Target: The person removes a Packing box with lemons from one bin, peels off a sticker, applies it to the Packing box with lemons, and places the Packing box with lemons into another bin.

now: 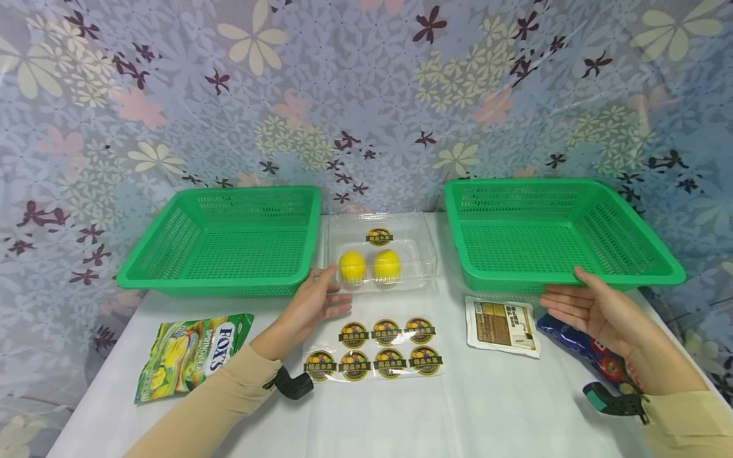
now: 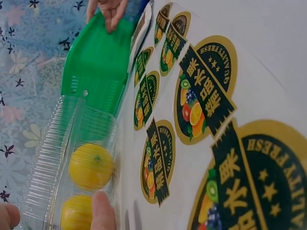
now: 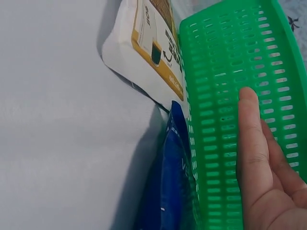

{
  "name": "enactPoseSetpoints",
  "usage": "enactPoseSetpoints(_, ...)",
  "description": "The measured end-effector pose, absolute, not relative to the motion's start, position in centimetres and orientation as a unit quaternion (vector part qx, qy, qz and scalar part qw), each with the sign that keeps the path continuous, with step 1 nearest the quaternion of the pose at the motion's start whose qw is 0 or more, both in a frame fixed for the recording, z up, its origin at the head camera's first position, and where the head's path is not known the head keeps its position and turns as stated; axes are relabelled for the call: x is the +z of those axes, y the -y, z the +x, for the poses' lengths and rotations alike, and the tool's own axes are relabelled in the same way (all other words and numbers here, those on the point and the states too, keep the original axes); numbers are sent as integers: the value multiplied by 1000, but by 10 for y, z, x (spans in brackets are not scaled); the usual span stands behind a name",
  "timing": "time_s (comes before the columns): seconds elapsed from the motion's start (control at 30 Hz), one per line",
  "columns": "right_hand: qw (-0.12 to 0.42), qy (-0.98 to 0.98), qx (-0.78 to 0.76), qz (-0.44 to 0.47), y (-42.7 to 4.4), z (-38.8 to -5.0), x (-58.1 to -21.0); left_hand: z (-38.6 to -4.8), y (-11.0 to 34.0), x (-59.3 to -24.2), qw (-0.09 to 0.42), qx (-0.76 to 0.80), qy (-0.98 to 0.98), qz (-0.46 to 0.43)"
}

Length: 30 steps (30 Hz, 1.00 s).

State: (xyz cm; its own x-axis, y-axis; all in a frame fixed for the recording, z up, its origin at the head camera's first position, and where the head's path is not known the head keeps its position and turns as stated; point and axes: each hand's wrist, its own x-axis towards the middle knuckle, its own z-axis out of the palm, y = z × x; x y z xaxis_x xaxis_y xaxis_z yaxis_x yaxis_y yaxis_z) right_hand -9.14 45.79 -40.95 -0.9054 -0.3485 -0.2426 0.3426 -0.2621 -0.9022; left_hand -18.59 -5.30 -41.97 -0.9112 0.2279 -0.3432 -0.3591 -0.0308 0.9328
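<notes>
A clear plastic clamshell box (image 1: 406,254) with two yellow lemon-like fruits (image 1: 387,264) inside sits between two green baskets. One round fruit sticker (image 1: 379,236) is on its lid. My left hand (image 1: 312,298) is at the box's front left corner, thumb and fingers apart; whether it touches cannot be told. In the left wrist view, a fingertip (image 2: 103,213) overlaps the nearer fruit. My right hand (image 1: 598,315) has straight fingers beside the front wall of the right basket (image 1: 515,280), above a blue packet (image 1: 578,343). Contact with the basket is unclear.
A sheet of round stickers (image 1: 389,350) lies in front of the box. Left of it are the left basket (image 1: 214,283) and a green-and-yellow candy bag (image 1: 183,356). A white-and-brown packet (image 1: 502,326) lies before the right basket. Floral cloth (image 1: 366,95) hangs behind.
</notes>
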Motion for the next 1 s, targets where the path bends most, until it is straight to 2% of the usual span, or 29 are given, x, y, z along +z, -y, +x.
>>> enactPoseSetpoints(0.53, 243, -342, -908, 6, -455, -90, -423, -187, 50, -415, 207, 730, -646, -76)
enactPoseSetpoints(1.0, 217, -369, -904, 19, -451, -91, -421, -189, 51, -412, 216, 727, -649, -61)
